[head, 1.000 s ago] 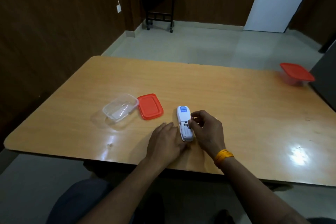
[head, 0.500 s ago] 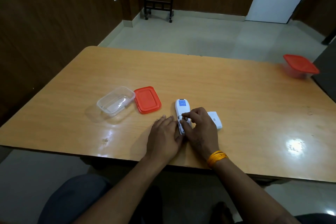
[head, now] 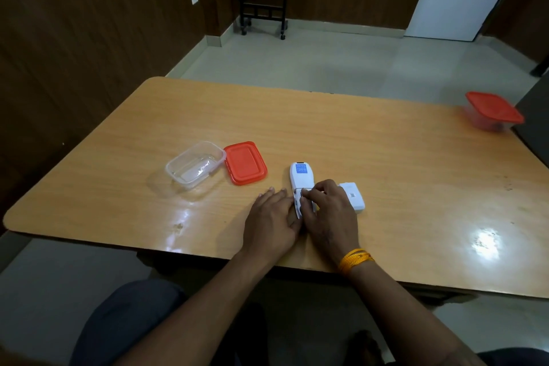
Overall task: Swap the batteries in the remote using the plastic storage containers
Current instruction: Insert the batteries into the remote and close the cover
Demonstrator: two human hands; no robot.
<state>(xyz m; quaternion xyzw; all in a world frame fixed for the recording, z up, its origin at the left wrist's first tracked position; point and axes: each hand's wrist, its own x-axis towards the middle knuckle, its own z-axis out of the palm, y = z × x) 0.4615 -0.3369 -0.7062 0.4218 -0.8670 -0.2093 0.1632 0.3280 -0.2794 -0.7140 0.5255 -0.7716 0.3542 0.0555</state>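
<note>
A white remote [head: 300,178] lies back side up on the wooden table [head: 371,157], its battery bay open at the near end. My left hand [head: 271,221] presses flat against the remote's left side, steadying it. My right hand [head: 328,211] covers the bay, its fingertips pinched inside it; what they grip is hidden. The white battery cover [head: 353,197] lies just right of that hand. Left of the remote stand an open clear container [head: 194,168] and its red lid [head: 245,162].
A second clear container with a red lid on [head: 491,111] stands at the table's far right edge, beside a dark object. The near table edge runs just under my wrists. A dark side table stands by the far wall.
My right hand has come down from the remote's side onto the battery bay, fingertips now inside it. The battery cover shows to its right. The left hand stays on the remote.
</note>
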